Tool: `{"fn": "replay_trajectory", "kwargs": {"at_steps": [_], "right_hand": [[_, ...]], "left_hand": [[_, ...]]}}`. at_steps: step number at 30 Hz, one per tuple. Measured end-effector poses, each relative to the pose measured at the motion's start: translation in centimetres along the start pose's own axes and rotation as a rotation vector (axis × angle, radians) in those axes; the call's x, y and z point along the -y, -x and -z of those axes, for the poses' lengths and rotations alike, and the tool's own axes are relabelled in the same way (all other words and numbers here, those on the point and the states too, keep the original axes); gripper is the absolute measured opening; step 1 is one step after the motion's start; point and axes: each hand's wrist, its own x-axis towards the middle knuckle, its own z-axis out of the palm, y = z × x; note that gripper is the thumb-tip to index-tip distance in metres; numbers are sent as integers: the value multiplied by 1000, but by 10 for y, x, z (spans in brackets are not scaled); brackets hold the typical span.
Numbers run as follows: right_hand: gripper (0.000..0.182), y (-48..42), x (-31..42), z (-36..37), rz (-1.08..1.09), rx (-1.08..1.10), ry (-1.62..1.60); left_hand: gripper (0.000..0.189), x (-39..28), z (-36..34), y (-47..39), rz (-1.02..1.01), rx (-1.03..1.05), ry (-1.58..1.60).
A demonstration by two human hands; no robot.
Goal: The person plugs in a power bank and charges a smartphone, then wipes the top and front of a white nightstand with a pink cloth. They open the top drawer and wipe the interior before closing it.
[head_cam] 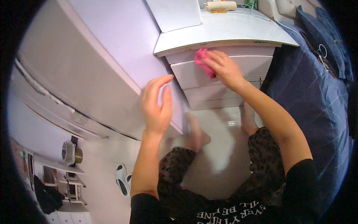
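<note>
My right hand (225, 68) presses a crumpled pink cloth (204, 63) against the upper drawer front of a white nightstand (207, 100). The fingers lie over the cloth's right side and hide part of it. My left hand (156, 103) is raised, empty, beside the edge of a white panel (112, 64) at the left. Its thumb and fingers are curved with a gap between them. Above the drawers, the white nightstand top (237, 26) has a curved front edge with dark worn spots.
A white box-like piece (174, 14), a paper-like roll (221, 5) and cables stand on the top. Blue quilted bedding (302, 112) hangs at the right. Slippers (122, 179) lie on the tiled floor (106, 159). My bare feet are close to the nightstand. Stools (74, 187) stand far left.
</note>
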Motion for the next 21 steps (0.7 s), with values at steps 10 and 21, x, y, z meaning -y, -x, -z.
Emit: {"fn": "replay_trajectory", "kwargs": {"at_steps": [10,21], "right_hand": [[38,-68,52,-86,299,61,6],[41,-4,3,-19,138,81,249]], "left_hand": [[18,37,31,-14,-630,65,-792],[14,47,15,-12,-678,-98,-733]]}}
